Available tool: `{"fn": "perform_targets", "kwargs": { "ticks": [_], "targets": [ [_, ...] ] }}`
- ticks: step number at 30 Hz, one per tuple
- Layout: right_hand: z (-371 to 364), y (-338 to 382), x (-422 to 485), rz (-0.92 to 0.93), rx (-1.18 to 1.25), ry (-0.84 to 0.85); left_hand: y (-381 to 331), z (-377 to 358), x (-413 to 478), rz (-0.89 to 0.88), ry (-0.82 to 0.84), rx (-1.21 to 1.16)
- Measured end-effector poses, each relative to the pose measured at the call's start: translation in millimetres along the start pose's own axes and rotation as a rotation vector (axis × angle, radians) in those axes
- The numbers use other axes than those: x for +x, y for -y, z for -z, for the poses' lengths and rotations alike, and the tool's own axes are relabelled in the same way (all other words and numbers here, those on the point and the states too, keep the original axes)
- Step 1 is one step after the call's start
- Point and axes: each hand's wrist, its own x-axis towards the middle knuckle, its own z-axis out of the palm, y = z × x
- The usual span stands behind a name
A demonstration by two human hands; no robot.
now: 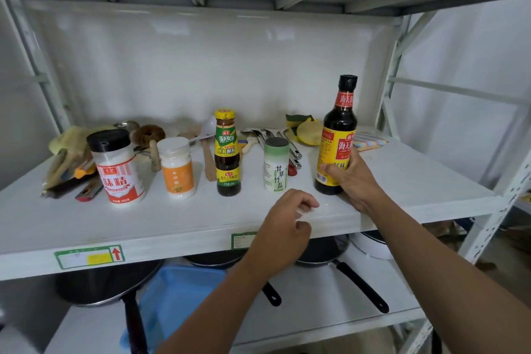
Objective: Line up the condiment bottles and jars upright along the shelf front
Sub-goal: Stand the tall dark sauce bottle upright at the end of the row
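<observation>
- Our right hand [353, 178] grips the soy sauce bottle [339, 123] low down, upright, just right of the salt shaker [276, 164].
- Our left hand [287, 227] hovers loosely curled, empty, over the shelf [172, 221] front.
- Last placement, we judge; next, let go without tipping it.

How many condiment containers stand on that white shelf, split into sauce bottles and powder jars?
Dark sauce bottles: 2 (short yellow-capped bottle, tall black-capped bottle gripped by the right hand)
White-powder jars: 3 (black-capped red-labelled jar, white-lidded orange-labelled jar, grey-lidded green shaker)
Total: 5
</observation>
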Motion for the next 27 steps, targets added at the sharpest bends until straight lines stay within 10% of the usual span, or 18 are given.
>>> {"fn": "perform_targets", "kwargs": {
  "ticks": [27],
  "targets": [
    [19.8, -6.9, 6.2, -0.091, -0.237, 0.266, -19.1, -25.5, 38.8, 0.196, 0.049, 0.184]
  ]
}}
